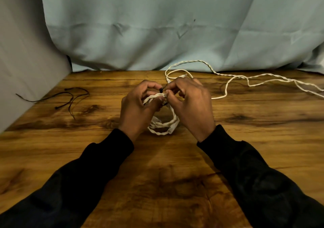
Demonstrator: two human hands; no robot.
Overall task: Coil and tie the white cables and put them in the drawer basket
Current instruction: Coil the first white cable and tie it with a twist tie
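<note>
A coiled white cable (164, 125) hangs between my two hands above the wooden table (157, 166). My left hand (138, 108) grips the top of the coil. My right hand (191, 105) pinches a thin black tie (161, 89) that wraps the coil's top. A second white cable (233, 77), twisted and loose, trails across the table's far right. The drawer basket is not in view.
Several black ties (70, 96) lie on the table at the far left. A pale blue cloth (166, 26) hangs behind the table. A grey wall panel (22, 66) borders the left side.
</note>
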